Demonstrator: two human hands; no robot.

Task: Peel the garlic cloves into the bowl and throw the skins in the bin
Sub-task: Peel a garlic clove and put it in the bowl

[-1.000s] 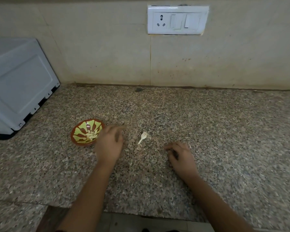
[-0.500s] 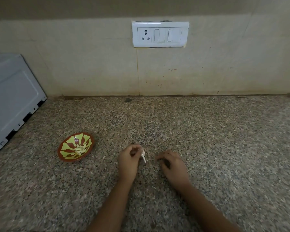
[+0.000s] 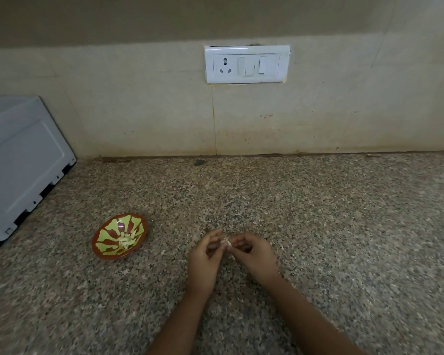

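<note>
A small red bowl (image 3: 101, 248) with a yellow-green pattern sits on the speckled granite counter (image 3: 344, 239), left of my hands. Pale peeled garlic cloves (image 3: 127, 240) lie in its middle. My left hand (image 3: 205, 257) and my right hand (image 3: 254, 254) meet fingertip to fingertip just above the counter. Between them they pinch a small pale garlic clove (image 3: 226, 242), most of it hidden by the fingers. No bin is in view.
A grey-white appliance (image 3: 18, 160) stands at the left edge of the counter. A tiled wall with a white socket and switch plate (image 3: 246, 64) closes off the back. A small dark speck (image 3: 199, 162) lies at the wall's foot.
My left hand left the bowl, picked the pale clove off the counter and brought it to my right hand, which rose to pinch it too. The camera tilted up.
</note>
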